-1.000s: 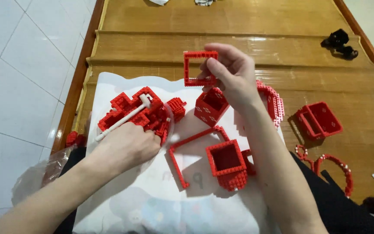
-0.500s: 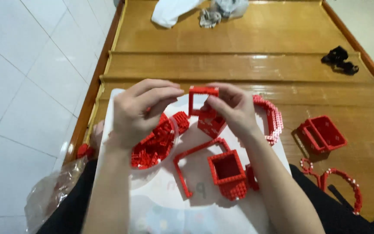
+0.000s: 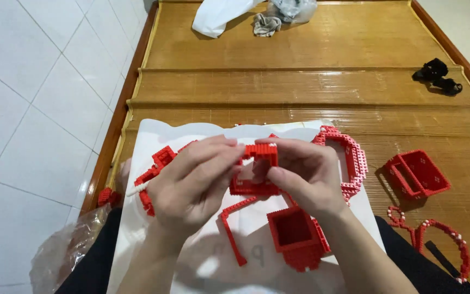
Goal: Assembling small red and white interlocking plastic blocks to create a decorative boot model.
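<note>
Head view: left hand (image 3: pixel 191 185) and right hand (image 3: pixel 300 174) both pinch a red brick frame (image 3: pixel 260 154), fingertips clamped on it, held above the white sheet (image 3: pixel 159 136); open red brick box (image 3: pixel 296 235) just below.

Left hand (image 3: pixel 191 182): lifted off the loose brick pile, now meeting right hand (image 3: pixel 300 174) on the red square frame (image 3: pixel 261 153), apparently pinched by both.
</note>
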